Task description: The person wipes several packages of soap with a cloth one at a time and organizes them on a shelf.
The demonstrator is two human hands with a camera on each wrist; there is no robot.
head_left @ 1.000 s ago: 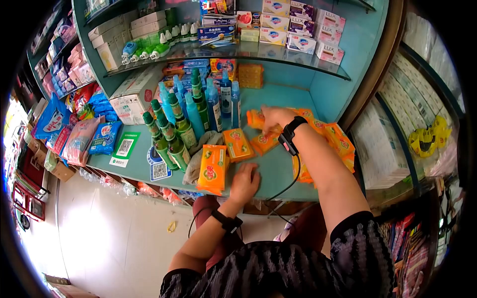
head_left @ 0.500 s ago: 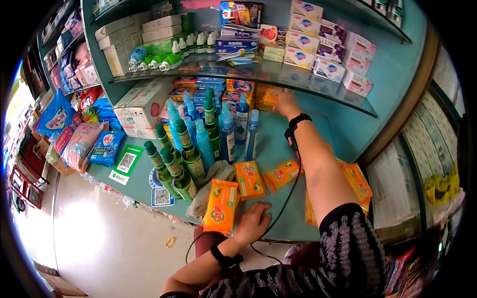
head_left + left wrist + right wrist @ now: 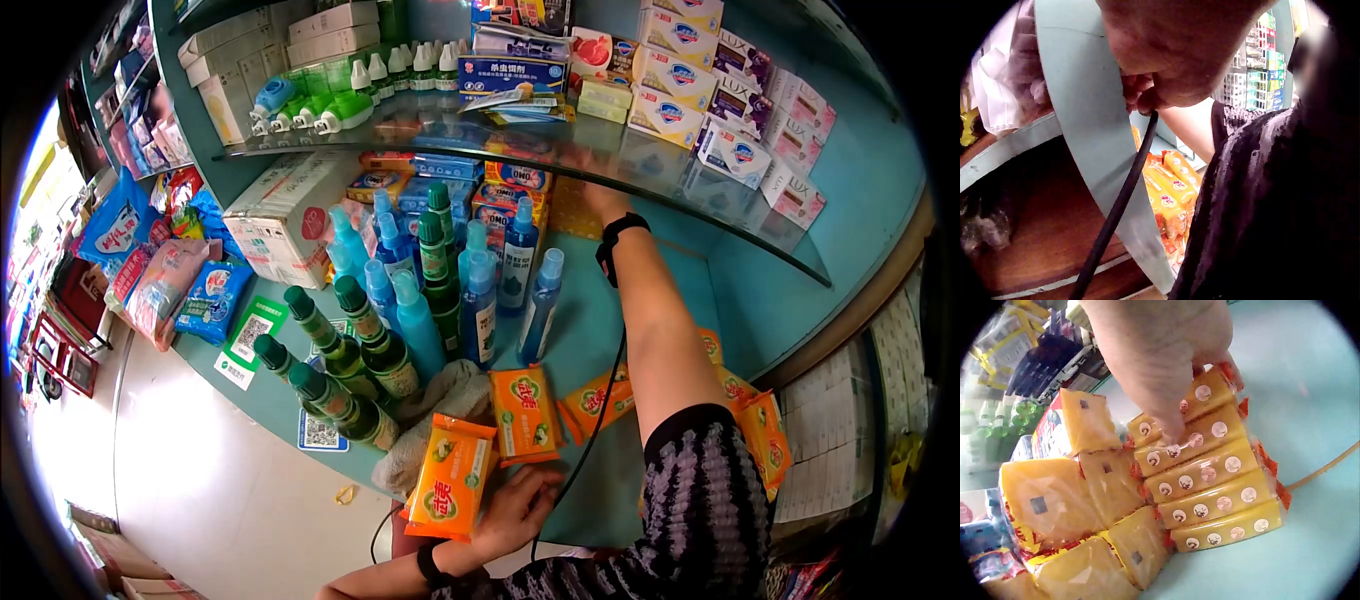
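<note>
Under the glass shelf [image 3: 700, 190], my right hand [image 3: 603, 195] reaches to the back of the counter. In the right wrist view my right hand [image 3: 1202, 406] pinches the top orange soap pack [image 3: 1207, 390] of a stack of orange packs [image 3: 1216, 487] lying flat on one another. More yellow-orange packs [image 3: 1079, 506] stand to its left. At the counter's front edge my left hand [image 3: 515, 505] rests flat beside a loose orange soap pack [image 3: 450, 478]. From the left wrist view my left hand [image 3: 1147, 94] touches the pale blue counter edge [image 3: 1091, 144].
Green bottles [image 3: 340, 370] and blue spray bottles [image 3: 480, 300] crowd the counter's middle, with a grey cloth [image 3: 430, 410] in front. Loose orange packs lie centre [image 3: 524, 413] and right [image 3: 765, 435]. A black cable [image 3: 590, 430] runs along my right arm. Boxes [image 3: 690, 85] fill the shelf above.
My right hand has gone from the loose packs on the counter to the stack at the back under the glass shelf. My left hand has stayed at the front edge.
</note>
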